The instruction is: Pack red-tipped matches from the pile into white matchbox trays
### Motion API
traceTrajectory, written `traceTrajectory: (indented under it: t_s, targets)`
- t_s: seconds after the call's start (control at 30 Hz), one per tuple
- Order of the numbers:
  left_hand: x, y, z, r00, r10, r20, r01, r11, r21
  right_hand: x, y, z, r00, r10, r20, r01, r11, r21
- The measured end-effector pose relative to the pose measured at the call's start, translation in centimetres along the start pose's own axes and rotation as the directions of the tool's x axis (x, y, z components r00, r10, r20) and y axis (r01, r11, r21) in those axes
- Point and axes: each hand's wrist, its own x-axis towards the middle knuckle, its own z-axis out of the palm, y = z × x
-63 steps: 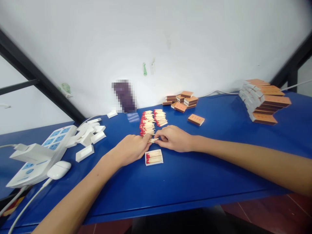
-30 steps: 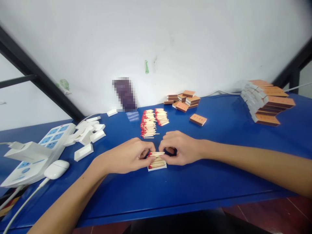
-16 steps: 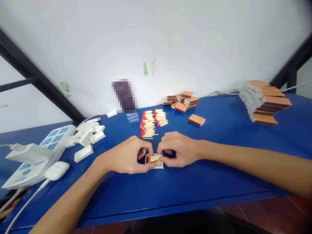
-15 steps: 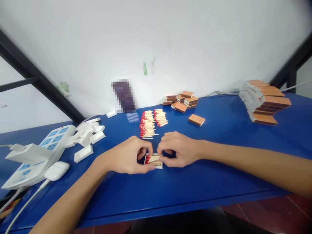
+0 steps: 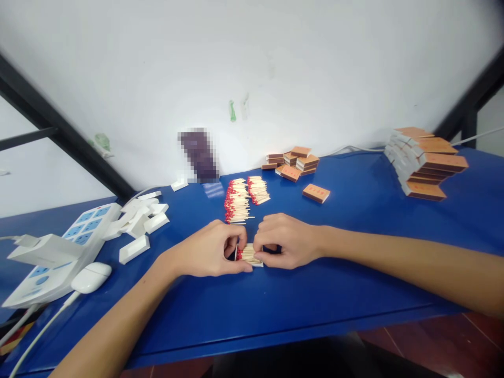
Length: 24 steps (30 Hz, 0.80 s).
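In front of me, a small white matchbox tray [image 5: 258,265] lies on the blue table with red-tipped matches [image 5: 249,254] in it, their heads to the left. My left hand [image 5: 212,249] is curled around the tray's left end, thumb on the near side and fingers on the far side. My right hand [image 5: 287,242] is closed, its thumb and forefinger pinched at the plain right ends of the matches. Its other fingers are folded. Just beyond the hands lie a larger pile of loose matches [image 5: 237,202] and a smaller pile [image 5: 258,190].
Orange matchboxes [image 5: 301,161] are heaped by the wall, with a single matchbox [image 5: 316,193] nearer. Stacked matchboxes [image 5: 429,165] stand at the right. Left are white empty trays [image 5: 137,218], a power strip [image 5: 84,231] with a plugged-in charger, and a white earbud case [image 5: 91,277] on a cable.
The matches in my right fingers have come down from a slant and now lie flatter and more evenly in the tray. Both hands have stayed almost in place.
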Motion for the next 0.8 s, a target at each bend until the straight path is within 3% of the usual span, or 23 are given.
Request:
traceTrajectory:
  t_s: [0.27,0.5,0.8]
  targets:
    - [0.17,-0.04,0.09,0.999,-0.023,-0.024,0.023,1.0,-0.005,0.16,0.12,-0.1,0.999,0.011,0.043,-0.012,1.0,0.022]
    - [0.16,-0.04,0.02,0.999,0.029,-0.022,-0.028,0.999,0.036,0.15,-0.04,-0.38,0.996,0.015,0.092,-0.015,1.0,0.008]
    - [0.15,-0.2,0.17,0.998,0.05,-0.027,-0.049,0.999,0.022,0.23,0.01,-0.22,0.997,0.042,0.071,-0.044,0.999,0.021]
